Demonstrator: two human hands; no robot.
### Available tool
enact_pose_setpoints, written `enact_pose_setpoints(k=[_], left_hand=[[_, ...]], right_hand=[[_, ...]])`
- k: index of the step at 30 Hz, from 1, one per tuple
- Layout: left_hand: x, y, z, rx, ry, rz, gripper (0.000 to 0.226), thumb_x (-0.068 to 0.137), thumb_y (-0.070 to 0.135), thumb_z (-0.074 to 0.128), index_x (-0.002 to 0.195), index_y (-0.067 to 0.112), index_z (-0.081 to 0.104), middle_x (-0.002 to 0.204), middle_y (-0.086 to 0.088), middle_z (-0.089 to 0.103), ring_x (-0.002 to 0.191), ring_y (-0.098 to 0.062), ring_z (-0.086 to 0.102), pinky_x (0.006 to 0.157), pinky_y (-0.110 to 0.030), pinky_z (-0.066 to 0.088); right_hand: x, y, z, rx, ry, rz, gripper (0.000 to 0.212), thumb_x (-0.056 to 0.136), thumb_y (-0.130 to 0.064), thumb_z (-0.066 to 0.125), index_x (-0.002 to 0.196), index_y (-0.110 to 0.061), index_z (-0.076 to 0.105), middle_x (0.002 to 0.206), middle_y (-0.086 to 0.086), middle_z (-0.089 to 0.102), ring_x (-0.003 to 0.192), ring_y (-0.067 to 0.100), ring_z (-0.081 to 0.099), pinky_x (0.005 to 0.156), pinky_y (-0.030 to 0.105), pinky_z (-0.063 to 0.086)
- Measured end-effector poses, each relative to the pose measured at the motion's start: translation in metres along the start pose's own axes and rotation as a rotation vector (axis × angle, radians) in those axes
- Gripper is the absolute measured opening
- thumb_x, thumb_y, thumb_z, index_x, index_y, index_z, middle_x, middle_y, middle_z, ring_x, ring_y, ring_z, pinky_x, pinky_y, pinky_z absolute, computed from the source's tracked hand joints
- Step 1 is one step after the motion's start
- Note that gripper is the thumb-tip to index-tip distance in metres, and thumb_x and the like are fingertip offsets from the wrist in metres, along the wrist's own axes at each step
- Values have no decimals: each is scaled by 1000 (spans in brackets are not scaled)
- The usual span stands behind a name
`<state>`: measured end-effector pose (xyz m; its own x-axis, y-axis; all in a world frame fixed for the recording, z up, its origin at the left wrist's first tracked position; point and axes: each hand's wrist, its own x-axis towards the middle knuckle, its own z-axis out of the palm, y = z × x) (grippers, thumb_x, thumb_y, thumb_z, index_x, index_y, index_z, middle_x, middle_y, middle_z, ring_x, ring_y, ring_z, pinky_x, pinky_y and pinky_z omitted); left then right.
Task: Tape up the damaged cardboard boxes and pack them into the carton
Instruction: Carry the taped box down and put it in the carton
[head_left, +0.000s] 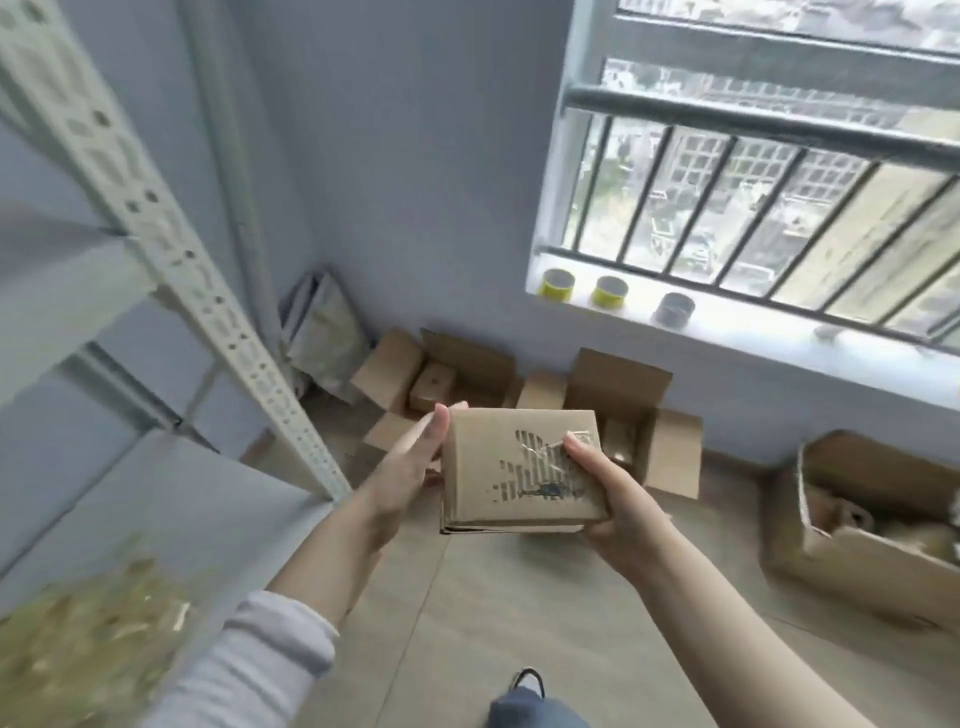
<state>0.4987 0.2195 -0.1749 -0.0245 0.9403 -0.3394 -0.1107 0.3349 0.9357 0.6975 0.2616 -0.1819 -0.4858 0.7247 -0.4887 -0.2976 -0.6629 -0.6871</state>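
As the person stands facing the window, the small box (498, 447) is held at centre between both hands. The left hand (410, 462) lies flat along its 9 o'clock side, fingers straight. The right hand (613, 499) grips its 3 o'clock corner, thumb on the torn, taped patch. An open carton (623, 384) stands on the floor at 12 o'clock.

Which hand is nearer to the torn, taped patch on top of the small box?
Right. The right hand has its thumb on the torn patch; the left hand lies flat against the left side of the small box, apart from the patch.
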Motion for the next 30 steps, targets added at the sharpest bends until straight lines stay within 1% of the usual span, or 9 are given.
enact_pose_setpoints(k=[3, 6, 9, 11, 15, 20, 23, 27, 30], left_hand=[[43, -12, 34, 91, -144, -74, 49, 78, 54, 49, 116, 24, 55, 102, 8, 70, 95, -5, 66, 68, -16, 51], [84, -25, 64, 59, -141, -147, 36, 80, 45, 57, 106, 20, 57, 87, 7, 73, 82, -4, 69, 61, -15, 51], [128, -43, 87, -3, -73, -201, 25, 90, 35, 56, 107, 17, 58, 92, 2, 71, 81, -7, 68, 62, -18, 51], [158, -53, 98, -71, -3, -234, 27, 91, 33, 55, 111, 15, 57, 97, -1, 69, 82, -9, 66, 62, -19, 51], [224, -67, 123, -223, 95, -328, 31, 91, 31, 56, 116, 12, 53, 104, -6, 66, 89, -16, 63, 69, -26, 53], [313, -99, 145, -211, 80, -463, 27, 89, 35, 59, 109, 20, 51, 113, -6, 61, 101, -21, 61, 83, -35, 53], [365, -121, 140, -41, 51, -542, 34, 88, 40, 58, 114, 20, 49, 116, -2, 58, 100, -14, 57, 83, -29, 46], [428, -146, 143, 223, 31, -479, 48, 85, 33, 65, 127, 26, 44, 137, -1, 43, 123, -12, 41, 105, -31, 35], [482, -159, 171, 191, -48, -460, 60, 78, 36, 72, 126, 39, 35, 136, 4, 36, 123, -10, 37, 105, -32, 36]], right_hand=[[5, -19, -53, -46, 73, 11, 46, 74, -35, 62, 114, -12, 58, 92, 5, 73, 77, 16, 70, 58, 26, 55], [18, -33, -93, -76, 160, 34, 49, 77, -47, 56, 116, -17, 59, 97, 2, 73, 85, 14, 70, 64, 28, 56], [35, -37, -127, -126, 325, 46, 71, 70, -68, 51, 129, -28, 52, 123, -6, 63, 113, 13, 58, 96, 45, 45], [49, -36, -144, -112, 458, 68, 89, 61, -74, 53, 140, -35, 38, 144, -8, 43, 130, 16, 40, 103, 54, 30], [93, -34, -164, 17, 479, 98, 98, 59, -63, 59, 146, -37, 22, 151, -2, 30, 137, 25, 31, 101, 59, 31], [180, -50, -191, 127, 438, 78, 85, 67, -34, 72, 140, -40, 29, 127, -2, 62, 106, 19, 65, 72, 36, 55], [233, -60, -222, 207, 554, 132, 81, 78, -22, 69, 145, -30, 25, 130, 6, 59, 111, 24, 61, 85, 36, 52], [293, -73, -264, -178, 762, 171, 92, 74, -27, 77, 147, -19, 23, 146, 5, 40, 131, 22, 41, 109, 45, 35], [338, -77, -293, -592, 828, 119, 100, 71, -33, 78, 148, -23, 16, 146, -2, 27, 138, 15, 19, 114, 39, 23]])
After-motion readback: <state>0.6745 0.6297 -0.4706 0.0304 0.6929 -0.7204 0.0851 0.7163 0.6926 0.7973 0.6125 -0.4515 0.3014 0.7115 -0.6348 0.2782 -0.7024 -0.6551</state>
